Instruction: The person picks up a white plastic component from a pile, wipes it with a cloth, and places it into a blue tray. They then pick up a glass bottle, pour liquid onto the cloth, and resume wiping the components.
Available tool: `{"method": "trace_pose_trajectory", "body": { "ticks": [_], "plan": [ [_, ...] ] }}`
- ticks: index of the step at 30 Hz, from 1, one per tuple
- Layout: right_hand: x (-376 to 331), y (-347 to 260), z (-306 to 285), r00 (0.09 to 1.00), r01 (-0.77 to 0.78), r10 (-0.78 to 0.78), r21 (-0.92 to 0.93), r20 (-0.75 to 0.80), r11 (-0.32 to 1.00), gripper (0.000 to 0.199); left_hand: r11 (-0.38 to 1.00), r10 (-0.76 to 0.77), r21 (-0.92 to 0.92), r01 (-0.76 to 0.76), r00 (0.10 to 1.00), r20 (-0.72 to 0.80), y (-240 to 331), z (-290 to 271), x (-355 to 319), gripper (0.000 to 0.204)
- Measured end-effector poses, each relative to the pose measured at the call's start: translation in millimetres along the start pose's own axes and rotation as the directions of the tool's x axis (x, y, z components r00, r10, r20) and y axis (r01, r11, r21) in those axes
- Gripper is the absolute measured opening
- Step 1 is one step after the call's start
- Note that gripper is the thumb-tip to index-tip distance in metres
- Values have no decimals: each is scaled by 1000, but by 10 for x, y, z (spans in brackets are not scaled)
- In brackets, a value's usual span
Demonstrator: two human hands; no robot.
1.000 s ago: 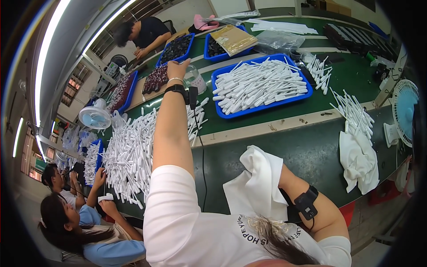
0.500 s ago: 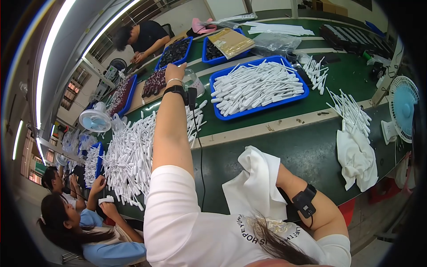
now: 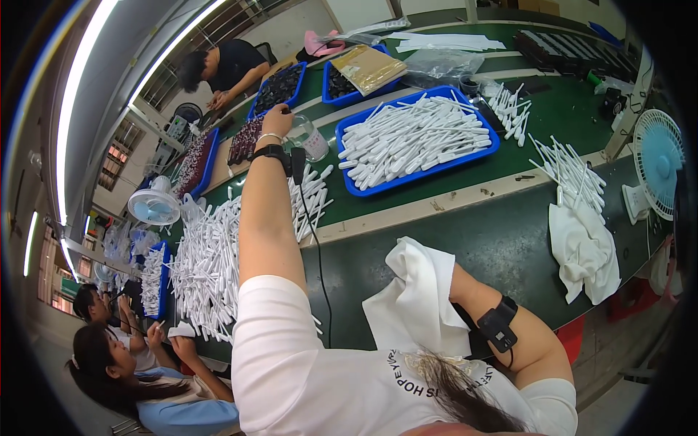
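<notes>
My left hand (image 3: 275, 120) reaches across the bench with its fingers curled together, close above a clear bottle (image 3: 309, 139) with a label. Something small and dark shows at the fingertips, too small to name. A white cloth (image 3: 418, 298) drapes over my right hand, near my body; the hand grips it from inside, its fingers hidden. Under my left forearm spreads a heap of white plastic droppers (image 3: 207, 254). A blue tray (image 3: 356, 190) heaped with more white droppers stands to the right of the bottle.
Loose droppers (image 3: 571, 174) lie beside another white cloth (image 3: 582, 251) at right, near a fan (image 3: 658, 163). Beyond are blue trays of dark parts (image 3: 280, 89) and a cardboard piece (image 3: 368, 69). A cable (image 3: 320, 258) hangs from my left wrist. Co-workers sit left and across.
The whole view has shifted slightly left. My left hand has drawn back a little from above the bottle, leaving more of the bottle's top in sight. My right hand stays with the cloth.
</notes>
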State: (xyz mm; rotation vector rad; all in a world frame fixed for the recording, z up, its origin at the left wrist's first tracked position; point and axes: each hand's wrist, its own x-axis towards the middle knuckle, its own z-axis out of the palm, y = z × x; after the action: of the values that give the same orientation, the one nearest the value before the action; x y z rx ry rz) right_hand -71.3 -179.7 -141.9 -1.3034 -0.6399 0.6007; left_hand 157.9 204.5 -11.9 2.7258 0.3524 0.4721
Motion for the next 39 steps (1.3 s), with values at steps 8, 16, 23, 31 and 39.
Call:
{"method": "trace_pose_trajectory", "body": {
  "ticks": [8, 16, 23, 31, 39],
  "plan": [
    [-23, 68, -51, 999, 32, -32, -132, -5, 991, 36, 953, -186, 184, 239, 946, -266, 428, -78, -270, 41],
    [27, -14, -60, 996, -10, 10, -5, -83, 1000, 40, 895, 425, -284, -344, 850, 311, 708, -215, -891, 36],
    [68, 175, -131, 978, 181, -201, -264, -51, 947, 40, 843, 521, -306, -443, 533, 666, 584, 115, -2450, 34],
    [12, 88, -73, 995, 60, -58, 17, -86, 998, 46, 799, 579, -289, -527, 544, 607, 317, 150, -2485, 39],
    [29, -32, -28, 997, -29, 48, 260, -68, 965, 45, 990, -12, -142, -3, 995, -101, -203, 387, -797, 76]
  ]
}}
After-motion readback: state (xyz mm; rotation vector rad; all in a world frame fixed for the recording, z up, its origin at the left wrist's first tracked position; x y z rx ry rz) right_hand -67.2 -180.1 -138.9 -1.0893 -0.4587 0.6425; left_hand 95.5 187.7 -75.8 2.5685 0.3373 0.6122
